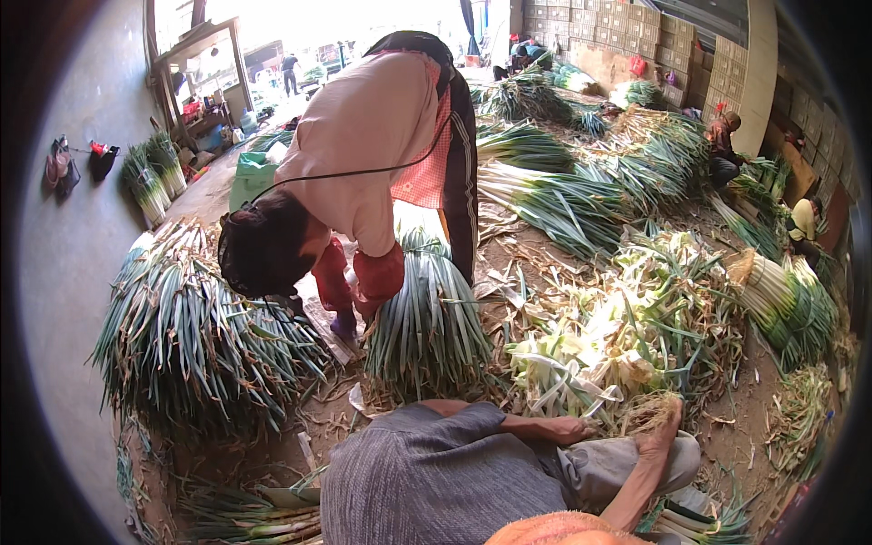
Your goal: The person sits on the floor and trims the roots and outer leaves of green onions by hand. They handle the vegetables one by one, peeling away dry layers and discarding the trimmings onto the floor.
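Observation:
My left hand (568, 430), low in the head view, has its fingers curled beside pale leaves; what it grips is unclear. To its right, my right hand (656, 434) is closed around a green onion's root end (652, 409). Just beyond them lies a heap of pale, stripped onion leaves (599, 336). A co-worker (354, 136) in a pink top and red oversleeves bends over an upright bundle of green onions (427, 318), hands partly hidden behind it.
A big onion pile (200, 336) stands left by the wall (64, 272). More bundles (554, 200) lie behind and right, with seated workers (722, 150) among them. Stacked boxes (599, 32) line the back. Loose onions (245, 518) lie at lower left.

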The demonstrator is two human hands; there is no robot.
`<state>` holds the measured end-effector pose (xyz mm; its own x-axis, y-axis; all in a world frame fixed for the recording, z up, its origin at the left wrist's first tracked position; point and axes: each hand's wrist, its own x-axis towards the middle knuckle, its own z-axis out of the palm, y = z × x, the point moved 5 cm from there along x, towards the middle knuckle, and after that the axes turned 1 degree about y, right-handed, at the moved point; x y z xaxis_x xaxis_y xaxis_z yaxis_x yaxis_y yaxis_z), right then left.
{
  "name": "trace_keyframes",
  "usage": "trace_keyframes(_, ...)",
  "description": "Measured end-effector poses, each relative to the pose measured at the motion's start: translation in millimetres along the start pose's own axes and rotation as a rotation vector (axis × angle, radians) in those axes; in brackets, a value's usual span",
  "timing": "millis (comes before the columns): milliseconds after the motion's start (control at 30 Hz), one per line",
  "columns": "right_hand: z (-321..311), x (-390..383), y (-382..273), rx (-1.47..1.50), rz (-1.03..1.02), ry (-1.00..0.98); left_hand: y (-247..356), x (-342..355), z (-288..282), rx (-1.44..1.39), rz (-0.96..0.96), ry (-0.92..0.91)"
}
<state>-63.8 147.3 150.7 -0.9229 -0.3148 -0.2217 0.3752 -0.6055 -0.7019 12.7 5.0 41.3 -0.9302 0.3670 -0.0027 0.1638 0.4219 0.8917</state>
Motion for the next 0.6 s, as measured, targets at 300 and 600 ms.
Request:
trace_keyframes(300, 7.3, -10.3, -6.7, -0.108, -0.174, 0.091, 6.0, -2.5, -5.8, 0.136, -0.066, -0.096)
trace_keyframes(600, 22.7, -22.9, -7.4, -0.033, -0.199, 0.050, 9.2, -4.3, -6.7, 0.239, -0.061, -0.122)
